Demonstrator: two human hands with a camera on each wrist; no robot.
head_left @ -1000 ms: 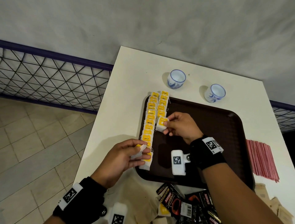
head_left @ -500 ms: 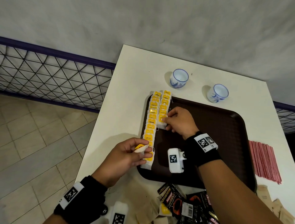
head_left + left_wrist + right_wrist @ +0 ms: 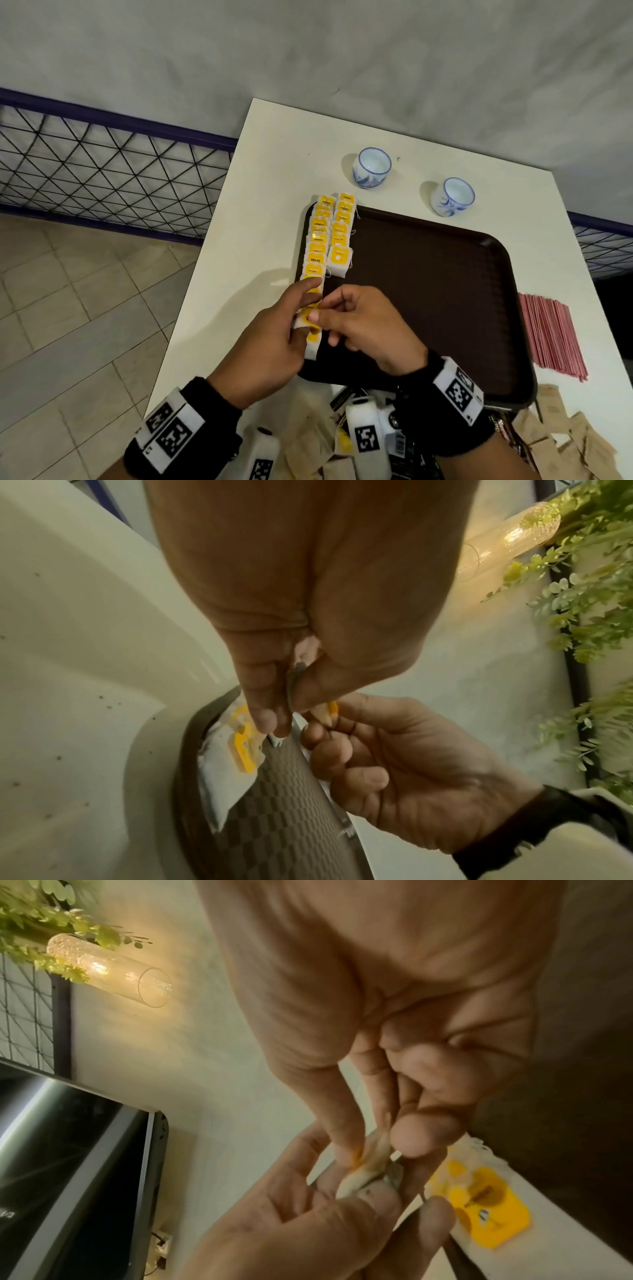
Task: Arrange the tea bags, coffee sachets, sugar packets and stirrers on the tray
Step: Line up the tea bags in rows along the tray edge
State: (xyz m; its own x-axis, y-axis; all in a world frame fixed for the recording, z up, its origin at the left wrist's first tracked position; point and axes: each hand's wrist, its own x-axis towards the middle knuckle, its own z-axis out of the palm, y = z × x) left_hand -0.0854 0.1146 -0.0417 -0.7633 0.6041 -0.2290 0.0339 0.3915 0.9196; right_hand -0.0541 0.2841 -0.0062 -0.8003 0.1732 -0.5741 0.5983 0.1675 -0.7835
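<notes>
Over the near left corner of the dark brown plastic tray point(image 3: 428, 291), the left hand point(image 3: 270, 346) pinches a small white tea bag with a yellow tag point(image 3: 363, 1172); the right hand point(image 3: 370, 329) closes its grip on the same bag. Two rows of yellow-tagged tea bags point(image 3: 329, 236) line the tray's left edge, and pink stirrers point(image 3: 551, 332) lie on the white tabletop point(image 3: 274, 192) to the right.

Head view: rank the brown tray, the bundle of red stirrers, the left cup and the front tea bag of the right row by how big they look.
1. brown tray, by far the largest.
2. bundle of red stirrers.
3. left cup.
4. front tea bag of the right row, though it looks close to the cup; it lies nearer the camera, so that ranking is unsure.
</notes>
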